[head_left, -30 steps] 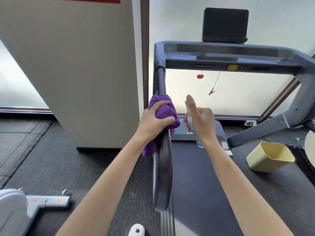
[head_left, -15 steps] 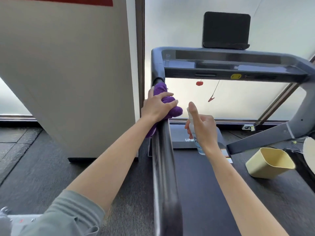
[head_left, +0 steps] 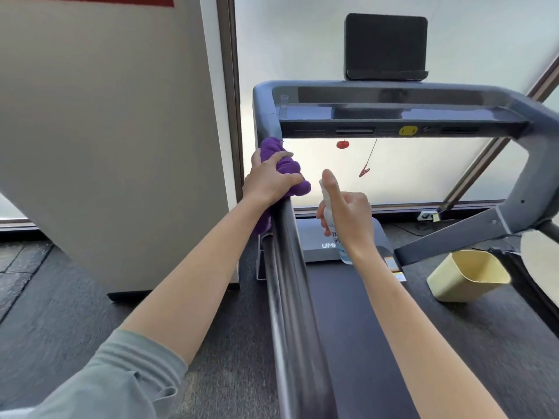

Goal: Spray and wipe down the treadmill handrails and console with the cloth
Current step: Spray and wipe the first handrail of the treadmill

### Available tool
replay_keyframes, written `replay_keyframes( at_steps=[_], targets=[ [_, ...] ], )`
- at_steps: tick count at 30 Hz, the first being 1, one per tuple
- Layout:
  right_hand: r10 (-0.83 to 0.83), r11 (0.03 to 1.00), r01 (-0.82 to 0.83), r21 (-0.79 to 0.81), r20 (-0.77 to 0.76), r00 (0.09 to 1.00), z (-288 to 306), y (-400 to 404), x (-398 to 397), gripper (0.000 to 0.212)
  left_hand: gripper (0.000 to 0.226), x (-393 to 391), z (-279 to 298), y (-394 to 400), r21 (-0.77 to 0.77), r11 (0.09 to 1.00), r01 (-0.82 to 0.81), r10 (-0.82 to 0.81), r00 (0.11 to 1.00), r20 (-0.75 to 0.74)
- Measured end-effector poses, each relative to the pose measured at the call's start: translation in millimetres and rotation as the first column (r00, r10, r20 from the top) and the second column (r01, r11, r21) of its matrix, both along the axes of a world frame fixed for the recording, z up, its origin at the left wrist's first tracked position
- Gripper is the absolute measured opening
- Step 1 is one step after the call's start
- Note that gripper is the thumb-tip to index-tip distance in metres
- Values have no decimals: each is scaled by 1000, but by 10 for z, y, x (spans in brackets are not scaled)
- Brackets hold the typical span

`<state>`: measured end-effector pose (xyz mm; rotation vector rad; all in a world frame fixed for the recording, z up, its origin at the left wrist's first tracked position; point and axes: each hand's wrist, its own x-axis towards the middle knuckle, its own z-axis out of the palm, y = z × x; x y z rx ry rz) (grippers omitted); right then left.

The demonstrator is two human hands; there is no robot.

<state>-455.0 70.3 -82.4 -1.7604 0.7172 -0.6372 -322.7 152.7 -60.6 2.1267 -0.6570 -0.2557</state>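
The left hand (head_left: 270,180) gripped a bunched purple cloth (head_left: 286,169), its fingers curled over the cloth and pressing it onto the left handrail (head_left: 290,282) of the treadmill, right at the handrail's far end, just below the corner where it met the console (head_left: 393,111). A tail of the cloth hung down on the outer side of the handrail, beneath the wrist. The right hand (head_left: 348,219) was clamped round a small white spray bottle (head_left: 334,228), held upright just to the inner side of the handrail and apart from it, with the forefinger raised on top of the nozzle. The bottle's base showed below the palm, above the treadmill belt (head_left: 357,343).

Beyond the handrail's far end the console ran across, carrying a dark tablet stand (head_left: 386,46) on its top edge and a yellow button (head_left: 408,130) on its underside. A red safety clip (head_left: 364,172) dangled on a cord below the console. Across the belt from the handrail, a pale yellow bin (head_left: 469,275) lay tilted on the floor. A grey sleeve (head_left: 121,379) covered the left upper arm.
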Motion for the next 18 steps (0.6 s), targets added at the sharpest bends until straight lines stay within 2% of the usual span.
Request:
replay_keyframes(
  at_steps=[2,5,8,14,18],
  targets=[
    [-12,1000,12,18,-9,1000,-29,39,-208,84,58,-213,-79,137,-58,998,8,-11,999,-37],
    [-27,999,28,18,-32,999,-55,85,-493,90,64,-550,-141,329,-149,988,-32,11,990,-139],
    [-23,999,22,-23,-57,998,-67,165,-750,83,70,-850,-105,487,-211,976,-58,12,977,-213],
    [17,999,-21,-44,-86,996,-172,346,-1237,91,58,-1623,-135,913,-227,974,-21,-26,979,-201],
    [28,998,-32,-47,-99,995,-216,456,-1446,96,65,-2135,-153,1209,-225,974,-4,-42,979,-199]
  ],
)
